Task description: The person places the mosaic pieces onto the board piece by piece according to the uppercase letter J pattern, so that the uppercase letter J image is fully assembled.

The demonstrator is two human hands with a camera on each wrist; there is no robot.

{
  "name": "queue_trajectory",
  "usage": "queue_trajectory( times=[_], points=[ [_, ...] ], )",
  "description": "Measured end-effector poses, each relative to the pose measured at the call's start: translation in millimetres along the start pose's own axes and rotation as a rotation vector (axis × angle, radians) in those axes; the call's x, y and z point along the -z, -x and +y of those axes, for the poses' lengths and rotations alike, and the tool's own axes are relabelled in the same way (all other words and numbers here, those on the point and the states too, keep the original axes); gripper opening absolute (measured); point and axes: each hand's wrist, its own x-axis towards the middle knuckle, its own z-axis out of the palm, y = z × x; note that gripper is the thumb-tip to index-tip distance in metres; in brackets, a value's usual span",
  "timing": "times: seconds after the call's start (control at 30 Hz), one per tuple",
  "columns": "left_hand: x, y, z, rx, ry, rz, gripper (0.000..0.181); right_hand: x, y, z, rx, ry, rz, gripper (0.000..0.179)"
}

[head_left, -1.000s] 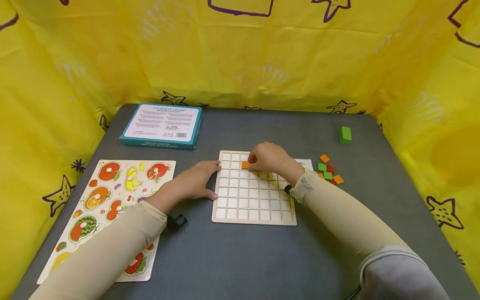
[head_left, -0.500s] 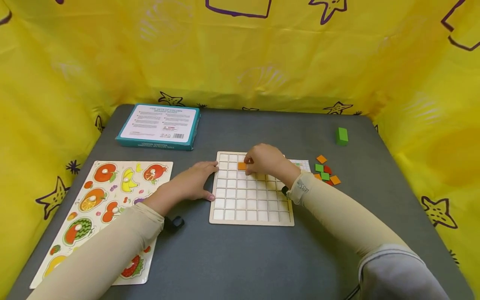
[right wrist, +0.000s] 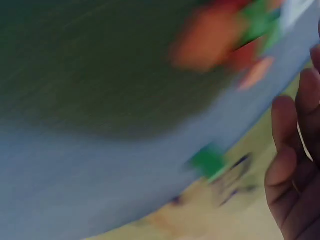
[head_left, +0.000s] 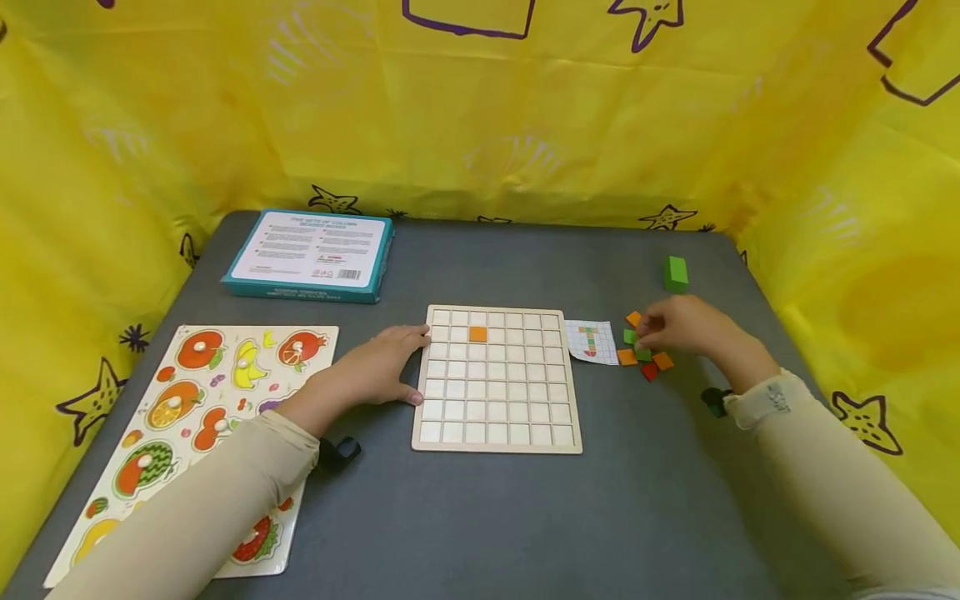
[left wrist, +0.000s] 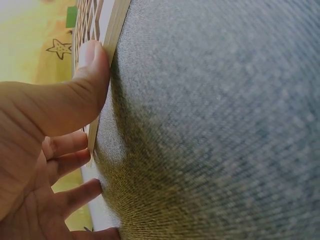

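A wooden grid board [head_left: 497, 390] lies in the middle of the table, one orange square tile [head_left: 477, 334] in its second row. Along the board's left edge rests my left hand [head_left: 384, 364], fingers and thumb spread. The left wrist view has the thumb [left wrist: 90, 95] against the board's edge. Over a small heap of loose tiles [head_left: 642, 355], green, red and orange, hovers my right hand [head_left: 690, 327] with loosely bent fingers. In the right wrist view its fingers [right wrist: 284, 120] appear with nothing between them, and the tiles are blurred.
A paper card [head_left: 592, 342] with a coloured grid pattern touches the board's right side. Behind the right hand stands a green block [head_left: 676, 274]. A fruit puzzle board [head_left: 255, 425] lies left, partly under the left forearm; a teal-edged box [head_left: 307, 254] sits at the back left.
My right hand has let go of the orange tile on the board and moved right to the loose tiles, uncovering the paper card. The left hand stays at the board's edge.
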Motion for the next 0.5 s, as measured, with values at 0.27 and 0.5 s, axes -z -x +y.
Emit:
queue_trajectory(
  times=[0.27,0.5],
  points=[
    [-1.5,-2.3,-1.1,0.011,0.000,-0.003,0.091,-8.1,36.3,50.3,-0.034,-0.064,-0.048,0.030],
    [-1.3,-2.1,-1.2,0.011,-0.009,-0.007,0.090,-17.4,35.5,52.9,-0.009,-0.049,-0.003,0.031]
  ],
)
